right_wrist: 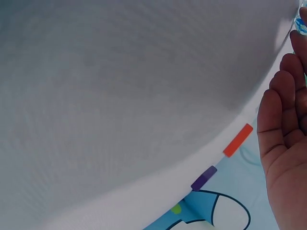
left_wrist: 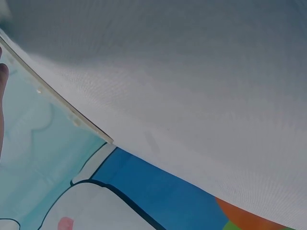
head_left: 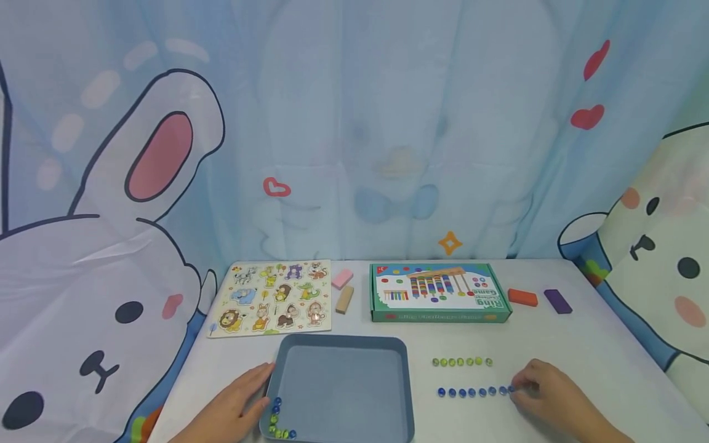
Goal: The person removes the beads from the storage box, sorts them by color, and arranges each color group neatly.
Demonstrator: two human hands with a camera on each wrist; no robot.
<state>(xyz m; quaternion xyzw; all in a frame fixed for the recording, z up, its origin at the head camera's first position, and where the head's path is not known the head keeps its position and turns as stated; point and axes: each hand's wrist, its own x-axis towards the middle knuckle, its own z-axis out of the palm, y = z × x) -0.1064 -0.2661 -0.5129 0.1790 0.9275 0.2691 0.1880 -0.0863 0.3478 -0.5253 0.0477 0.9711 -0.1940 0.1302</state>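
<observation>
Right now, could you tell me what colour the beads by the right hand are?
Blue beads, clearest in the head view.

2 bare hands in head view: left hand (head_left: pixel 235 409), right hand (head_left: pixel 545 394). No gloves, rings, watches or straps visible. Forearms bare to the frame edge, no sleeves in view. Right wrist view shows the palm and 4 fingers (right_wrist: pixel 283 115), nothing worn. Left wrist view catches only a sliver of finger.

We are resting our left hand (head_left: pixel 235 403) flat, fingers straight; our right hand (head_left: pixel 545 391) is lying fingers curled.
</observation>
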